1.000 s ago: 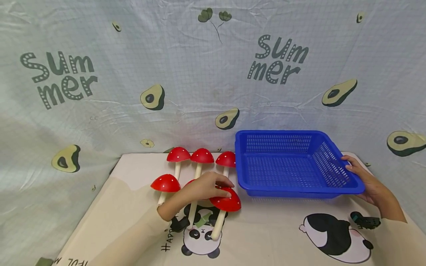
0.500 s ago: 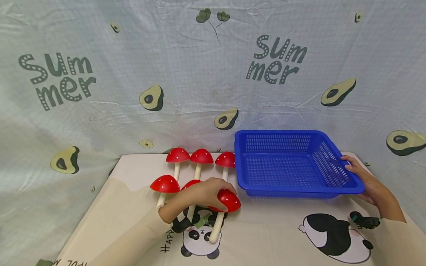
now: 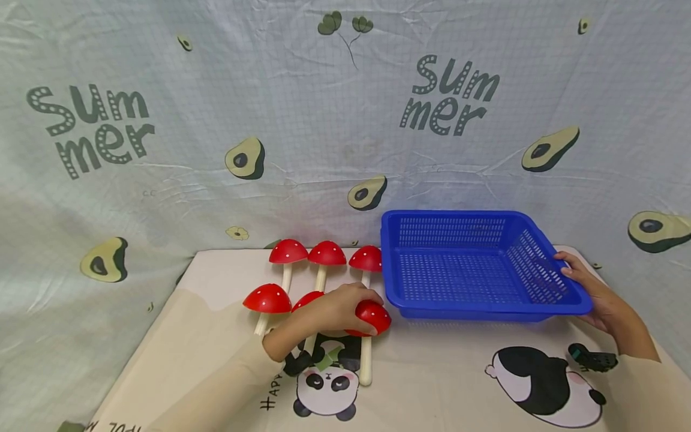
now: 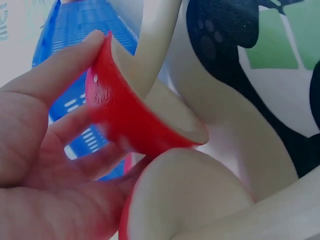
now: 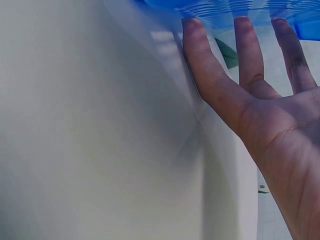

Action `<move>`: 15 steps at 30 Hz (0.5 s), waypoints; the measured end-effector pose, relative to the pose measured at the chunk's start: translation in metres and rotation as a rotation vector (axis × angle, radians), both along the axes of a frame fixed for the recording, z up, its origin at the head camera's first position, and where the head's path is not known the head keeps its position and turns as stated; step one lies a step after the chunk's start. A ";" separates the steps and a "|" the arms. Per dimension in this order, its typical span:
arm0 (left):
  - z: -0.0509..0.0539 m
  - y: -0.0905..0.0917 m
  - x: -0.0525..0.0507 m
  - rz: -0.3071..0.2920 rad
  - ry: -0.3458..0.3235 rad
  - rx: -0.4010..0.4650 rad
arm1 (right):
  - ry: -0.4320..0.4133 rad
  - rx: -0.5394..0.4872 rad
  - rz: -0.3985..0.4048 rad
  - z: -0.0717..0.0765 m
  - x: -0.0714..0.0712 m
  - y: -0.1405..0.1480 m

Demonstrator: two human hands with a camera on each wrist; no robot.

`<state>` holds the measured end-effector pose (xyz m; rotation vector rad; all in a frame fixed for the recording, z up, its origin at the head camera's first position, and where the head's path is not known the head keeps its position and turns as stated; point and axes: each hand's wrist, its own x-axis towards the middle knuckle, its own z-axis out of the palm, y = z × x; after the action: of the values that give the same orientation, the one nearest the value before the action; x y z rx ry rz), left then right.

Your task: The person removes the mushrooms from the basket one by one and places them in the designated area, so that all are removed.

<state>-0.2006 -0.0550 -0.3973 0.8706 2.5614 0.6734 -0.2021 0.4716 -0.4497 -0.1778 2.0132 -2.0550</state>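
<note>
My left hand point(image 3: 340, 309) grips a toy mushroom point(image 3: 375, 318) by its red, white-dotted cap, and its pale stem points toward me. In the left wrist view, thumb and fingers curl round that cap, which meets the cap of a second mushroom point(image 4: 195, 190). On the right, my right hand point(image 3: 599, 297) holds the side of a blue plastic basket point(image 3: 448, 308), with fingertips over its rim. Seen from the right wrist, several fingers point(image 5: 250, 55) reach up against the basket's underside. Nothing lies in the basket.
Three toy mushrooms stand in a back row, left point(image 3: 288, 252), middle point(image 3: 327, 253) and right point(image 3: 366, 258). A front-left mushroom point(image 3: 268, 299) and one partly behind my left hand point(image 3: 308, 299) lie nearer. A patterned cloth point(image 3: 302, 120) hangs behind the table.
My left hand has shifted its hold on the mushroom's cap, and the stem has swung to the right, now pointing more straight toward me. The right hand and basket stay in place.
</note>
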 end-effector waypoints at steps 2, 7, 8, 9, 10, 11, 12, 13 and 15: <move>0.001 -0.004 0.001 0.006 -0.006 0.004 | 0.002 -0.001 0.010 0.000 -0.003 -0.001; 0.005 -0.019 0.010 0.040 0.031 0.063 | 0.012 0.012 0.037 -0.001 -0.008 -0.001; 0.006 -0.023 0.013 0.054 0.043 0.082 | 0.015 0.022 0.037 -0.001 -0.008 0.000; 0.008 -0.027 0.015 0.068 0.064 0.097 | 0.022 0.038 0.038 -0.001 -0.007 0.001; 0.010 -0.031 0.018 0.085 0.087 0.113 | 0.033 0.057 0.042 0.000 -0.006 0.003; 0.012 -0.036 0.021 0.100 0.114 0.127 | 0.056 0.108 0.042 0.001 -0.005 0.004; 0.014 -0.040 0.023 0.114 0.145 0.139 | 0.086 0.166 0.035 0.002 -0.003 0.006; 0.016 -0.045 0.026 0.131 0.178 0.148 | 0.124 0.232 0.022 0.004 0.000 0.007; 0.019 -0.056 0.031 0.162 0.254 0.156 | 0.216 0.411 -0.035 0.008 0.006 0.009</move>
<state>-0.1698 -0.1114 -0.3782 0.8512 2.8616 0.8707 -0.1966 0.4802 -0.4421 -0.2946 2.5335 -1.6497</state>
